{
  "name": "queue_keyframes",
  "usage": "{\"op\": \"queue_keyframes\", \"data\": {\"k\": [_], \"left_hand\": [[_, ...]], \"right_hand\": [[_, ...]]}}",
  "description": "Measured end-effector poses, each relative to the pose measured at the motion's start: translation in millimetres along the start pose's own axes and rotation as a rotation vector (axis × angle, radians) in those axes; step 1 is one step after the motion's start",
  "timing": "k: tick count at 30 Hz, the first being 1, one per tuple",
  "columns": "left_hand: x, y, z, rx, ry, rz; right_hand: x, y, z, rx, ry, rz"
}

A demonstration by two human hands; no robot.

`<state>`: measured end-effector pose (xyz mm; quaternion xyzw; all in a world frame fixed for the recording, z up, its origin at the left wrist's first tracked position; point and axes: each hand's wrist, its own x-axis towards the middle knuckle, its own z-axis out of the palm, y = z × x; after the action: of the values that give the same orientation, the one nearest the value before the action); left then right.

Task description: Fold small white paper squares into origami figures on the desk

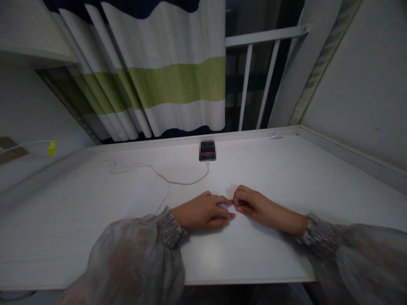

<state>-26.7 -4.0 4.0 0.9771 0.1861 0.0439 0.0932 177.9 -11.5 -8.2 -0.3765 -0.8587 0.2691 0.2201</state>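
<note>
My left hand (pixel 203 210) rests on the white desk (pixel 286 178) near its front middle, fingers curled and pressed together, a ring on one finger. My right hand (pixel 254 205) lies just to its right, fingers bent into a pinch. The fingertips of both hands meet over a small pale thing (pixel 231 206) that is too small to make out. Both arms wear grey gauzy sleeves with gathered cuffs.
A phone (pixel 207 151) lies at the back of the desk with a white cable (pixel 152 169) curling left to the wall. White paper sheets (pixel 144 200) lie left of my left hand. A striped curtain (pixel 171 80) and a window railing stand behind.
</note>
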Motion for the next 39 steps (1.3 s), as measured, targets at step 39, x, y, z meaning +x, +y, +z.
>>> {"op": "queue_keyframes", "data": {"k": [39], "left_hand": [[-6.2,-10.5,3.9,-0.077,0.005,0.030]], "right_hand": [[-18.7,10.7,-20.8,-0.272,-0.165,-0.238]]}}
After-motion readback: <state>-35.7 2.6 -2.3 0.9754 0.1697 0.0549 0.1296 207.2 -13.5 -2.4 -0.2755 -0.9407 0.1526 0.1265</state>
